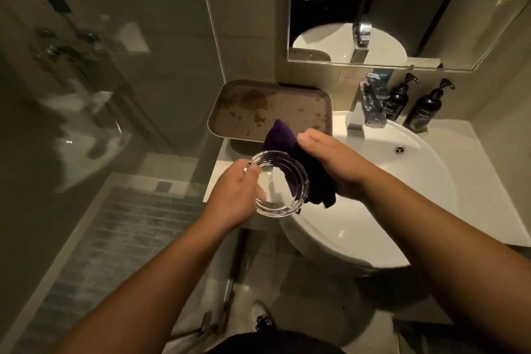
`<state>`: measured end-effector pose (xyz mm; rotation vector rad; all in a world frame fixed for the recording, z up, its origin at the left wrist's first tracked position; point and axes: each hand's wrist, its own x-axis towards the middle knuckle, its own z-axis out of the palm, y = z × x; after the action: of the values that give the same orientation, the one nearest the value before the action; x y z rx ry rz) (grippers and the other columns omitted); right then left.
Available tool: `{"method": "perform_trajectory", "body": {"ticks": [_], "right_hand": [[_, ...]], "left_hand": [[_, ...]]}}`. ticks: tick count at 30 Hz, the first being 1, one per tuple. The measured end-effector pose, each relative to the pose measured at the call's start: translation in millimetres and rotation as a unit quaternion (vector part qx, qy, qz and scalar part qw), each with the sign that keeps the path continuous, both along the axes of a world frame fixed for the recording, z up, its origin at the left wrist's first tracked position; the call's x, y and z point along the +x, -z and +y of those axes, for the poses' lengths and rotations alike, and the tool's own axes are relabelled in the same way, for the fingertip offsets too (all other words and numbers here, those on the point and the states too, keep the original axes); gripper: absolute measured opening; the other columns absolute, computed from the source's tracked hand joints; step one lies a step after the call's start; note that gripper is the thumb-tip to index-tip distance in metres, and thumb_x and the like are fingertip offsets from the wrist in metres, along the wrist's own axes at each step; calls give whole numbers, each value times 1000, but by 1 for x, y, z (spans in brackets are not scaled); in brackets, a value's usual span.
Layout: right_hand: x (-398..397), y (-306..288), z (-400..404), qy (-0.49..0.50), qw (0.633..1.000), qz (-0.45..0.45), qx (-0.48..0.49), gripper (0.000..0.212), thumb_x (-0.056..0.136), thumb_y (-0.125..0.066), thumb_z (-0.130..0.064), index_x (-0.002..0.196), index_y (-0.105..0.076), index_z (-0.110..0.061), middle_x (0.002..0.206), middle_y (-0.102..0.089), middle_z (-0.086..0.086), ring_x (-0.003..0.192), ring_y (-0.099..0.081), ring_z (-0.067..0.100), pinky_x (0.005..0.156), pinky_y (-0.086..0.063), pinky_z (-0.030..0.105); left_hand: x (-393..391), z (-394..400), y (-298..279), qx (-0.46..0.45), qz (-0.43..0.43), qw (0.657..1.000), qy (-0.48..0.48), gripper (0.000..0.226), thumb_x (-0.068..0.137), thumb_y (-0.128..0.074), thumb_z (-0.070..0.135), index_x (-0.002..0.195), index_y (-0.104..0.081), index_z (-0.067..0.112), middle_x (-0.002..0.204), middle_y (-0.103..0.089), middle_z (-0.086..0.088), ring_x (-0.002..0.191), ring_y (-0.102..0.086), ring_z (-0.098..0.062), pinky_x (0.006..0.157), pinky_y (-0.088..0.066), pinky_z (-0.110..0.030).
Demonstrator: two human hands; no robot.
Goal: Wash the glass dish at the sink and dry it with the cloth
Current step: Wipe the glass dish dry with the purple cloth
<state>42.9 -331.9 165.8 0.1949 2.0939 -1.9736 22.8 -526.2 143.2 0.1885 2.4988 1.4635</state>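
Note:
My left hand (234, 194) grips the near-left rim of a round clear glass dish (283, 184), held over the left edge of the white sink (402, 210). A dark purple cloth (310, 169) is pressed against the dish's right side and hangs partly over its rim. My right hand (330, 159) holds that cloth, fingers wrapped around it and pointing left. The dish tilts slightly toward me.
A brown tray (270, 108) with wet stains lies on the counter behind the dish. A chrome tap (369, 106) stands at the back of the basin, with two dark pump bottles (425, 108) to its right. A mirror (402, 8) hangs above; a glass shower screen is at left.

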Motion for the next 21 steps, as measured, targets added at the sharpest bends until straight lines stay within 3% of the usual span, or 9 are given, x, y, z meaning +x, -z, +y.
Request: {"method": "perform_trajectory", "body": {"ticks": [4, 8, 10, 12, 15, 18, 21], "right_hand": [[5, 7, -5, 28, 999, 25, 7, 35, 104, -39, -42, 134, -51, -31, 124, -61, 1, 108, -63, 20, 92, -53, 35], [17, 8, -9, 137, 990, 39, -5, 41, 99, -38, -47, 105, -69, -20, 97, -71, 13, 84, -63, 25, 76, -50, 39], [23, 12, -14, 203, 978, 24, -49, 36, 98, -42, -44, 99, -69, -20, 87, -71, 7, 77, -62, 19, 71, -48, 36], [25, 20, -24, 282, 956, 27, -72, 31, 100, -40, -36, 107, -68, -24, 92, -71, -1, 81, -64, 15, 72, -52, 32], [24, 32, -35, 397, 915, 37, -68, 36, 102, -36, -32, 133, -56, -34, 117, -67, -5, 104, -65, 14, 92, -55, 36], [29, 32, -28, 394, 917, 50, -36, 36, 103, -40, -29, 135, -54, -35, 122, -66, -5, 108, -64, 14, 96, -55, 38], [31, 20, -1, 318, 943, 90, 25, 34, 101, -45, -21, 127, -62, -34, 109, -71, -6, 98, -67, 14, 86, -57, 32]], "left_hand": [[-4, 16, -9, -46, 30, 998, 12, 28, 98, -38, 28, 86, -55, 11, 68, -69, -2, 67, -59, -19, 65, -43, -36], [-5, 33, -7, -44, 22, 999, 6, 26, 97, -36, 29, 87, -54, 13, 78, -67, -8, 72, -58, -23, 64, -42, -37], [-2, 44, -7, -23, 15, 999, -28, 26, 99, -36, 26, 85, -51, 11, 72, -61, -4, 67, -53, -18, 58, -38, -33], [2, 59, -7, 10, 7, 997, -76, 23, 102, -35, 23, 87, -49, 12, 68, -53, 2, 62, -48, -12, 55, -33, -30], [13, 83, -4, 56, -12, 989, -134, 23, 103, -32, 27, 101, -51, 16, 78, -59, -1, 71, -55, -12, 59, -41, -27], [22, 91, 6, 99, -38, 984, -143, 23, 102, -32, 29, 102, -52, 18, 81, -64, -4, 75, -59, -16, 64, -47, -31], [15, 81, 4, 118, -76, 988, -61, 22, 102, -35, 29, 101, -53, 18, 77, -70, -4, 67, -61, -17, 63, -48, -34]]}}
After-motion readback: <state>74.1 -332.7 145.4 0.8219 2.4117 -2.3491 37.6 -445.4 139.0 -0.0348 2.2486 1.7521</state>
